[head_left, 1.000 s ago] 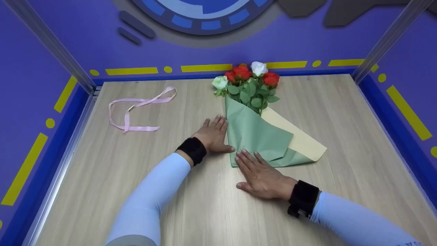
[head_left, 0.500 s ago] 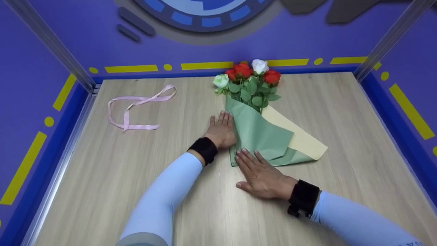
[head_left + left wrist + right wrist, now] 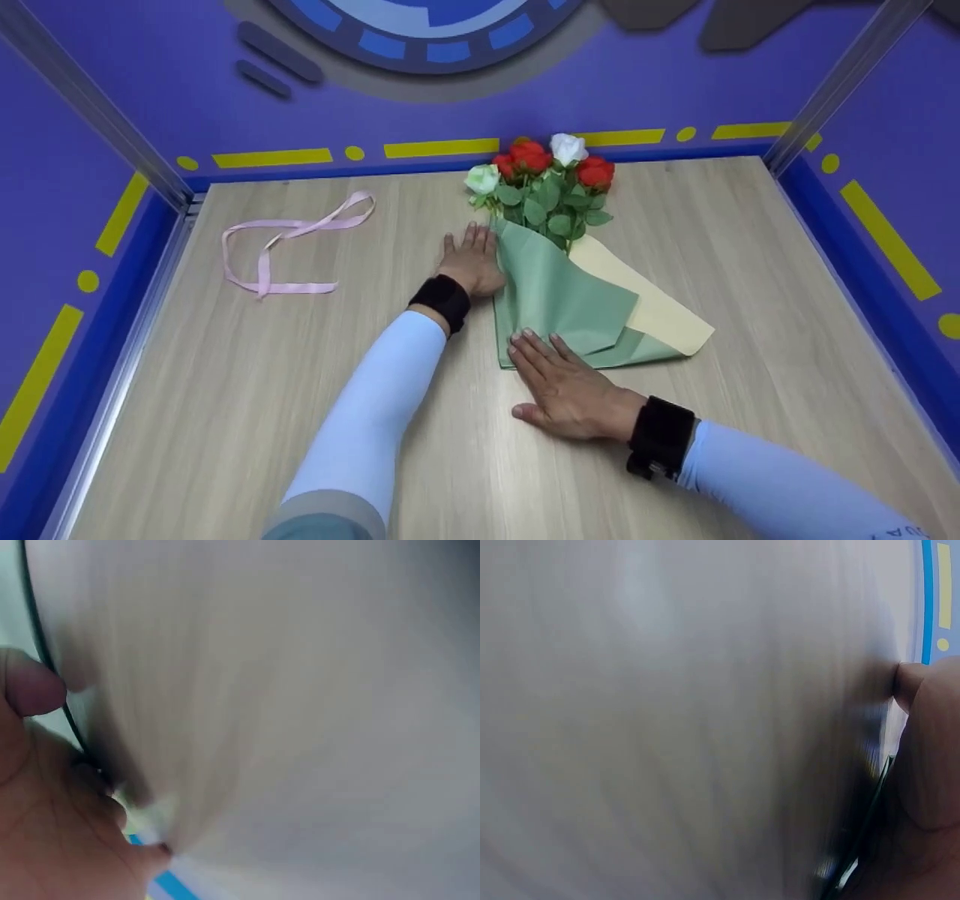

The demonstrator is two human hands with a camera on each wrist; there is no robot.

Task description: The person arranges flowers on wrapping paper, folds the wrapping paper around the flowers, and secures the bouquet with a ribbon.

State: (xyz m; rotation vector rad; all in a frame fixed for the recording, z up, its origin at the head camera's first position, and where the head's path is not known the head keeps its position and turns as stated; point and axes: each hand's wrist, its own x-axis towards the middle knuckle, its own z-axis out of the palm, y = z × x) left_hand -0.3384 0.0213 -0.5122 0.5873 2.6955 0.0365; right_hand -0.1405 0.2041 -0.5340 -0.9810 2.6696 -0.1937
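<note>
A bouquet of red roses point(image 3: 529, 157) and white roses point(image 3: 568, 149) with green leaves lies on the table, its stems hidden inside green wrapping paper point(image 3: 562, 292). The paper's cream inner side point(image 3: 652, 307) shows at the right. My left hand point(image 3: 472, 262) lies along the paper's left folded edge, fingers straight and pointing at the flowers. Across the lower corner of the paper, my right hand point(image 3: 566, 390) presses with straight fingers, its thumb on the table. In the left wrist view, the left palm point(image 3: 67, 817) sits beside the paper's edge.
A pink ribbon point(image 3: 300, 225) lies loosely looped on the wooden table point(image 3: 262, 390) at the left. Purple panels with yellow marks point(image 3: 442, 148) stand at the back and both sides. A metal rail point(image 3: 124, 367) runs along the left table edge.
My left hand moved from beside the lower paper up onto its left edge, then slid farther toward the flowers. The right hand stays on the lower corner. The head view shifted slightly.
</note>
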